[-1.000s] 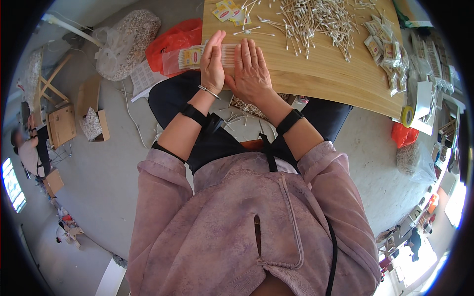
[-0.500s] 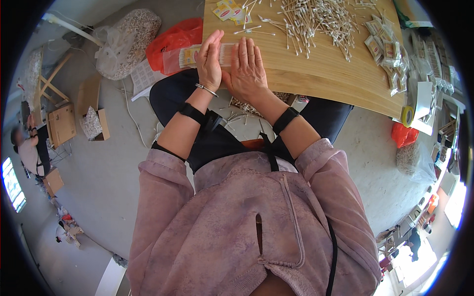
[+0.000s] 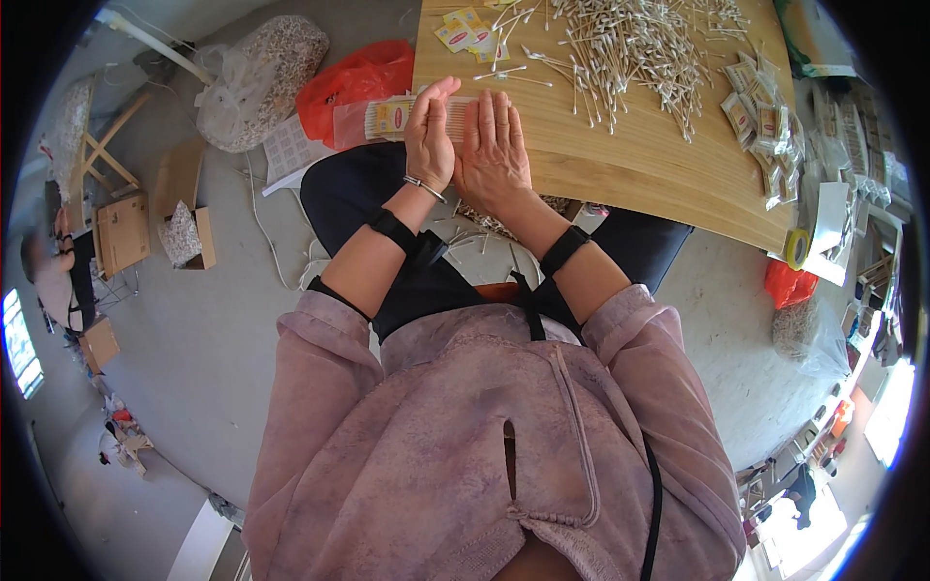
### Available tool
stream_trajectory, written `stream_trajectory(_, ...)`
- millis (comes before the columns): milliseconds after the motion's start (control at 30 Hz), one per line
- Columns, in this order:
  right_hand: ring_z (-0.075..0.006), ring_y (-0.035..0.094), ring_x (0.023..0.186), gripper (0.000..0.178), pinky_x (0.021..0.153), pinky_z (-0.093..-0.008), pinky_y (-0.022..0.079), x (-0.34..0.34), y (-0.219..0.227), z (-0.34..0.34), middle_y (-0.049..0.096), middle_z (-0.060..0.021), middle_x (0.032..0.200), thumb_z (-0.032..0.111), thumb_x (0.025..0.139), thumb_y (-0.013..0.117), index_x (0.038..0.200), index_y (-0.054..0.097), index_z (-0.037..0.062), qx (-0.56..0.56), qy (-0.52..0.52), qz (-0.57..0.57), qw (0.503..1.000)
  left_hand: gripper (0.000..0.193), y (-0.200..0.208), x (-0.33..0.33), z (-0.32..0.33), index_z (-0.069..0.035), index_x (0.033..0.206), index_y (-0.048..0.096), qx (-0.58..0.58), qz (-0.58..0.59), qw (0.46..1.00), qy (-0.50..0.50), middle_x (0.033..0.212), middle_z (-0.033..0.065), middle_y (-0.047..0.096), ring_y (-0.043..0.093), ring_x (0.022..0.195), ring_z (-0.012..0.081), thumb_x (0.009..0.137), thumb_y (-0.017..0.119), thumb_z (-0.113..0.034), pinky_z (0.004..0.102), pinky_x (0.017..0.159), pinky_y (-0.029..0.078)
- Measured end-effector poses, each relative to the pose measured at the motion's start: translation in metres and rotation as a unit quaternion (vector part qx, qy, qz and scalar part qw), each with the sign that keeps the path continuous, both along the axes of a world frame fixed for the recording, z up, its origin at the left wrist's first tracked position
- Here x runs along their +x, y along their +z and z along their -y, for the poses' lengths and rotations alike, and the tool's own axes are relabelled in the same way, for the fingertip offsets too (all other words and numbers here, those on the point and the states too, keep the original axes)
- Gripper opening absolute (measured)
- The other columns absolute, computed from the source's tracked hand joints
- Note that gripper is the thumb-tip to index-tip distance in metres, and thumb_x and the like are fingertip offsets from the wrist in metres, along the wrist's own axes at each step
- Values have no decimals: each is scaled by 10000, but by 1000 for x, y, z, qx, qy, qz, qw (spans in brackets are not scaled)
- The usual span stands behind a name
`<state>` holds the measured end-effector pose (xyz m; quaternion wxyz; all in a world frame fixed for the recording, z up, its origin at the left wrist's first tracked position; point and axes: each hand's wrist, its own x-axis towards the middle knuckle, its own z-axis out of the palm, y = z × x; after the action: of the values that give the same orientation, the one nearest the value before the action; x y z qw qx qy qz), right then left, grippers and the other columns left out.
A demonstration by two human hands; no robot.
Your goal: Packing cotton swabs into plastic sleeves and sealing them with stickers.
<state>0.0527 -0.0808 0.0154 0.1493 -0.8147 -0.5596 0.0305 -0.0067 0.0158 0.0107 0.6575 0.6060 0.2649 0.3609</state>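
Observation:
A clear plastic packet of cotton swabs [image 3: 389,118] with a yellow card inside lies at the table's near left edge. My left hand [image 3: 430,143] stands on its side across the packet, fingers stretched and thumb up. Close beside it, my right hand [image 3: 495,155] lies flat over the packet's right part, fingers straight. White swab sticks show in the narrow gap between the hands. The packet's right end is hidden under my right hand.
Loose cotton swabs [image 3: 635,58] are heaped on the wooden table [image 3: 620,160]. Yellow cards [image 3: 467,31] lie at its far left, filled packets [image 3: 765,121] at the right. A red plastic bag [image 3: 354,89] sits left of the table; yellow tape [image 3: 797,252] hangs by its right corner.
My two hands have come slightly closer together over the packet, narrowing the gap between them. The whole view has shifted a little, so the table appears lower and further right.

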Motion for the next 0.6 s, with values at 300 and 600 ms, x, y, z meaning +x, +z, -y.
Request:
stream_trajectory(300, -395, 86, 1409, 708, 1149, -466, 46, 0, 0, -3, 173, -243, 1495, 409, 912, 340, 1402, 233, -91, -14, -11, -1, 1000, 409, 3, 0, 1, 4, 1238, 522, 120, -44, 991, 39, 1295, 126, 529, 473, 1215, 209, 1007, 382, -302, 315, 1041, 341)
stream_trajectory(600, -407, 85, 1406, 704, 1149, -466, 41, -5, 1, -3, 173, -262, 1488, 385, 906, 351, 1398, 229, -103, -18, -14, 3, 1000, 406, 9, -3, 2, -6, 1201, 552, 89, -64, 994, 19, 1235, 113, 576, 506, 1161, 183, 1010, 366, -311, 297, 1016, 353)
